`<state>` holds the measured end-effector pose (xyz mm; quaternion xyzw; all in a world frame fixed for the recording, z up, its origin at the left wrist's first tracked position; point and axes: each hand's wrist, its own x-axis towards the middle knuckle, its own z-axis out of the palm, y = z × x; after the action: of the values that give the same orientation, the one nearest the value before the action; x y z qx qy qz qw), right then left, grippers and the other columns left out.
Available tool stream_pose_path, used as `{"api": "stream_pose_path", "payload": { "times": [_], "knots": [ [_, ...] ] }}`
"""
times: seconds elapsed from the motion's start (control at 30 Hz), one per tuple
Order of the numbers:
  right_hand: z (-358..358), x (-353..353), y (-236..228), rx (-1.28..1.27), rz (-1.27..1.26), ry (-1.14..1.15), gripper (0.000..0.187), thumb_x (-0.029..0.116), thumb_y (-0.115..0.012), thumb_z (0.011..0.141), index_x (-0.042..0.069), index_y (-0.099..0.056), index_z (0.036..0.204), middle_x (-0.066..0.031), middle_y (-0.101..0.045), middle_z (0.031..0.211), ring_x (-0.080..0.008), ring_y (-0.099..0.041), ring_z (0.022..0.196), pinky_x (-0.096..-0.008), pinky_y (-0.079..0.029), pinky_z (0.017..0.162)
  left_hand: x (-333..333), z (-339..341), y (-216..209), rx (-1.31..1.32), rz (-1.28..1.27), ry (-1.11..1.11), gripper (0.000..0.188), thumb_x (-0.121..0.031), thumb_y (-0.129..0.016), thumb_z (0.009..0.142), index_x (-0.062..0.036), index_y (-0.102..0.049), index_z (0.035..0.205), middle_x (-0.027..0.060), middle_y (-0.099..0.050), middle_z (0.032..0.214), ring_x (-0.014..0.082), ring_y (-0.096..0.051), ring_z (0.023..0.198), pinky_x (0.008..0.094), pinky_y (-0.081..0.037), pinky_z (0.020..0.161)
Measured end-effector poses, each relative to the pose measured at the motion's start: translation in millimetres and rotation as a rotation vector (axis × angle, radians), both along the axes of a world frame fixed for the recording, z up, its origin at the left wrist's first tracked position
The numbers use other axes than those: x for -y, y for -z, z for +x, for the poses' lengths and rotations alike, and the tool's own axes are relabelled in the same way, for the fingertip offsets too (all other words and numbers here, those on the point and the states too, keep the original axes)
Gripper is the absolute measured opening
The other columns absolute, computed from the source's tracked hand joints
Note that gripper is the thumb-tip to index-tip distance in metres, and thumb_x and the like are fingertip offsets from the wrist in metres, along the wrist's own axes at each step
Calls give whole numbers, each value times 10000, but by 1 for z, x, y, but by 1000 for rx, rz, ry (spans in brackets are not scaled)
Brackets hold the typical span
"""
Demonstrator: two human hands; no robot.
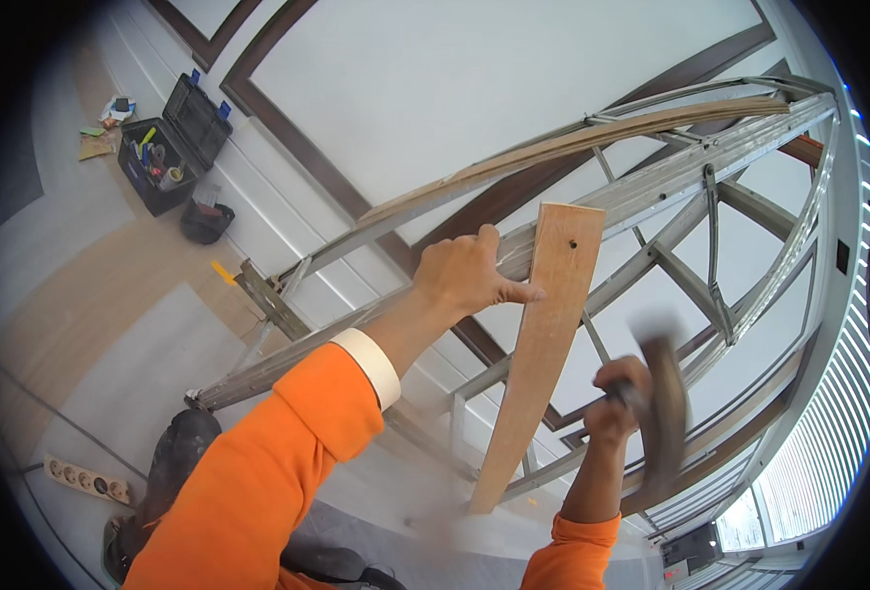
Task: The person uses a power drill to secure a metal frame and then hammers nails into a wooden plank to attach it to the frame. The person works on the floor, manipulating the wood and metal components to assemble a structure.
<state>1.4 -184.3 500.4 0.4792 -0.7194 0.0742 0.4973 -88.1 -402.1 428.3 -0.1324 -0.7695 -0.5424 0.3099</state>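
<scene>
A flat wooden board [545,344] slants down across the front of a metal stepladder [631,197]. Near its upper end a small dark nail or screw [572,244] sticks in the face. My left hand [464,273] is closed at the board's left edge, thumb against the wood and fingers bent at the ladder rail; some fingertips are hidden. To the right of the board, my right hand [618,398] is wrapped round the grip of a hammer [665,418]. Motion smears the hammer, so its outline is unclear.
Long thin wooden strips [553,149] lie along the ladder. At the far left an open black toolbox [159,167] holds tools beside a dark pouch [207,218]. A power strip [86,480] with cables lies on the floor near my legs. White wall panels with dark trim stand behind.
</scene>
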Motion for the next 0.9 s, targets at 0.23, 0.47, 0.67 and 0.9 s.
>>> {"api": "stream_pose_path", "payload": {
  "times": [0.23, 0.47, 0.67, 0.9],
  "knots": [
    [-17, -28, -2, 138, 24, 590, 369, 303, -488, 933, 8, -546, 719, -103, -527, 571, -312, -507, 526, -415, -359, 486, -20, -12, 7, -107, 72, -131, 885, -805, -662, 512, 6, -527, 840, 180, -625, 678, 317, -660, 672, 399, -520, 601],
    [-8, -21, 1, -161, 29, -163, 482, 440, -460, 937, 31, -503, 685, -104, -541, 565, -224, -528, 510, -315, -405, 483, -7, 0, 0, 28, 14, 55, 915, -833, -650, 491, 9, -522, 827, 186, -631, 686, 328, -670, 697, 409, -523, 588],
    [10, -3, 2, -52, 87, 411, 604, 547, -380, 927, 66, -485, 577, -53, -502, 514, -179, -499, 497, -305, -369, 463, -9, -8, 5, -82, -5, -122, 910, -832, -660, 478, 5, -520, 808, 159, -618, 648, 315, -659, 643, 396, -519, 578],
    [-35, -54, 1, 64, 35, 593, 641, 603, -321, 917, 42, -502, 663, -140, -490, 576, -276, -482, 486, -342, -376, 473, -15, 3, 3, -39, 36, -8, 883, -794, -675, 517, 17, -531, 837, 165, -625, 668, 314, -662, 657, 400, -521, 594]
  ]
}}
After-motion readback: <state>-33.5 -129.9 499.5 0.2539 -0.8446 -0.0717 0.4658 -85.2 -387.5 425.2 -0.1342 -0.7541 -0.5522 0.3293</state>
